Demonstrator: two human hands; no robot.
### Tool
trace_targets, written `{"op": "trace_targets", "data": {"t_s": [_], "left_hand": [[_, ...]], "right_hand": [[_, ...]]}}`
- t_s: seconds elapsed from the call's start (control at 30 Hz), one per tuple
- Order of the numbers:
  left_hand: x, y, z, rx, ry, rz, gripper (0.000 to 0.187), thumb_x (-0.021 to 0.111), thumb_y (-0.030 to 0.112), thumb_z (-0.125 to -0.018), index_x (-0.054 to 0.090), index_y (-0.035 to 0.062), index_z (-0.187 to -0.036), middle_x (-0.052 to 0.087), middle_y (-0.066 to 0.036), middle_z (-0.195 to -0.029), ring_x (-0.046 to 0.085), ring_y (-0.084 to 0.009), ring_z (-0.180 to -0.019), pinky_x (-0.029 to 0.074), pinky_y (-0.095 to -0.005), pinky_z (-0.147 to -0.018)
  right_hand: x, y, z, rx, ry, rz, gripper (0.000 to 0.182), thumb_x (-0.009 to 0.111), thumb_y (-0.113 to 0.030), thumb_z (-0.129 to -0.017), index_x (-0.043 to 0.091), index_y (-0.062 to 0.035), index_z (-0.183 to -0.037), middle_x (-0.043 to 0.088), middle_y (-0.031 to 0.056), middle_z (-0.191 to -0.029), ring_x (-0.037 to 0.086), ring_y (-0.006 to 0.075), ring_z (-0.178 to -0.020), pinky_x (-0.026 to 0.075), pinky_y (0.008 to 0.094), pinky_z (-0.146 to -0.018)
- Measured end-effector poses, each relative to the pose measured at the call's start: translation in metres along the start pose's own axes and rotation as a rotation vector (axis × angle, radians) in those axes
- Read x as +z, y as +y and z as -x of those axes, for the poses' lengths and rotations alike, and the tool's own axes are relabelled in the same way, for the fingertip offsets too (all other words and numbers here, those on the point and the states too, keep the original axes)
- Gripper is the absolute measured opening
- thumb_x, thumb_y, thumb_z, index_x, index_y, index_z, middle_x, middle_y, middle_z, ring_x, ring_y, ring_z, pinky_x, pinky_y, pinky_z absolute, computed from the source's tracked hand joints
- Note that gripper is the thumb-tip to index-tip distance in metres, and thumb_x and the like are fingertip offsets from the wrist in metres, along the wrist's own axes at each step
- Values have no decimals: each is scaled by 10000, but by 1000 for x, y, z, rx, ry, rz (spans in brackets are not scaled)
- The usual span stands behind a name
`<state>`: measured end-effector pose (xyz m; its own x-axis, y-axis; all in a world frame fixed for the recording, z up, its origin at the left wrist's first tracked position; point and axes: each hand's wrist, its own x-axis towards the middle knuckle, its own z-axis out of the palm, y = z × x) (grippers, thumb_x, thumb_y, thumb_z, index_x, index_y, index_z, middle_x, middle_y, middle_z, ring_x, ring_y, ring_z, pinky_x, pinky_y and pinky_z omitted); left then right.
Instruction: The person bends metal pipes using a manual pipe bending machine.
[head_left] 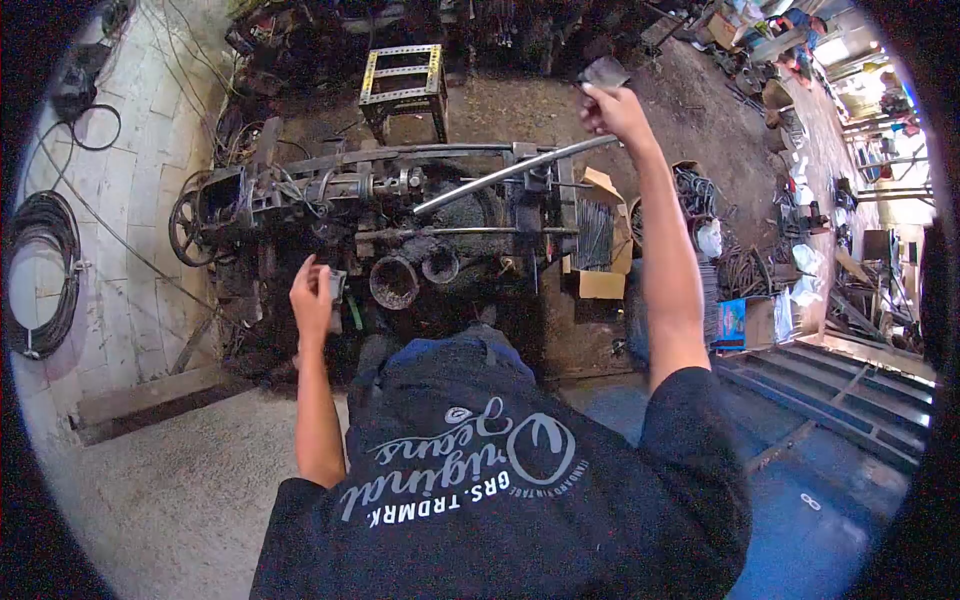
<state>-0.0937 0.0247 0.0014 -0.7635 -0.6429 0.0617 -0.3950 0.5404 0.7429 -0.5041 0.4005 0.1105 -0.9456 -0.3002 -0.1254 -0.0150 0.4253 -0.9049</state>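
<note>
My right hand [618, 112] is raised at the upper right with its fingers curled closed at a small dark grey flat piece [605, 72]. A long bright metal pipe [510, 178] slants across the machine [350, 187], its upper end reaching my right wrist. At the machine's near left side, my left hand [312, 298] hangs with loosely bent fingers, a gap showing between thumb and fingertips. Right beside those fingers is a small grey object [337, 285], partly hidden. Two round metal cups [394, 282] of dark chips stand near the machine's front.
A handwheel [190, 228] is on the machine's left end. Behind it stands a yellow-edged metal stool [403, 78]. An open cardboard box [600, 285] holds thin rods at the right. Coiled cable [42, 270] hangs on the left wall. Blue metal framing [815, 400] lies at the lower right.
</note>
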Motion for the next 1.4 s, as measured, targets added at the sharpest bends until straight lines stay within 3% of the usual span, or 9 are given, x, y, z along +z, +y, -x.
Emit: {"op": "trace_targets", "data": {"t_s": [0.1,0.27,0.33,0.43,0.53,0.9,1.23,1.3,1.4], "left_hand": [[37,76,-25,361,-32,-31,370,653,155,-846,577,-13,-1166,639,-169,-963,635,-299,-874,492,-367,-797],[115,176,-66,665,-139,-203,412,640,327,-854,598,12,-1117,639,-182,-941,620,-356,-870,492,-422,-784],[147,178,-79,414,-588,-528,428,599,426,-863,632,13,-972,649,-203,-855,627,-383,-820,499,-457,-730],[173,166,-83,406,-607,-617,459,582,455,-866,631,2,-814,640,-212,-745,627,-400,-753,501,-478,-675],[182,153,-91,430,-509,-643,396,627,390,-834,644,0,-770,634,-225,-728,626,-406,-719,501,-484,-648],[213,140,-213,880,-464,-739,235,609,288,-799,701,72,-814,634,-223,-731,628,-397,-730,504,-481,-686],[226,151,-243,994,-558,-711,361,540,378,-897,683,104,-710,635,-178,-667,635,-361,-649,504,-461,-602],[224,161,-235,885,-569,-795,361,544,378,-888,683,100,-705,641,-177,-683,641,-356,-667,508,-458,-619],[210,172,-221,862,-606,-790,308,564,339,-874,684,81,-756,651,-188,-729,650,-347,-719,514,-454,-649]], "right_hand": [[-15,73,11,317,374,-348,309,596,-313,-868,563,-77,-671,494,23,-537,458,127,-421,375,256,-403],[-15,130,-1,628,458,-1373,292,495,-310,-853,514,-19,-830,532,73,-740,476,226,-762,428,421,-742],[-16,140,-25,483,409,-1547,312,470,-338,-874,486,-27,-857,476,74,-752,449,226,-725,407,438,-748],[-20,166,-43,208,209,-1779,534,318,-522,-942,411,-36,-741,348,51,-614,349,191,-594,337,340,-630],[-17,181,-48,134,144,-1761,689,160,-714,-890,339,-98,-637,252,20,-552,258,168,-521,293,336,-574],[0,184,56,-51,480,-1968,477,238,-500,-866,316,-117,-593,268,26,-515,277,187,-519,298,402,-639],[13,182,88,-186,434,-1983,403,512,-435,-777,383,-110,-577,330,29,-587,350,196,-602,365,407,-731],[14,153,106,70,596,-1876,417,577,-470,-769,527,-61,-837,519,83,-783,508,264,-801,388,483,-913],[44,194,138,527,684,-1245,327,491,-386,-885,580,-72,-865,606,59,-789,564,195,-698,465,354,-658]]}}
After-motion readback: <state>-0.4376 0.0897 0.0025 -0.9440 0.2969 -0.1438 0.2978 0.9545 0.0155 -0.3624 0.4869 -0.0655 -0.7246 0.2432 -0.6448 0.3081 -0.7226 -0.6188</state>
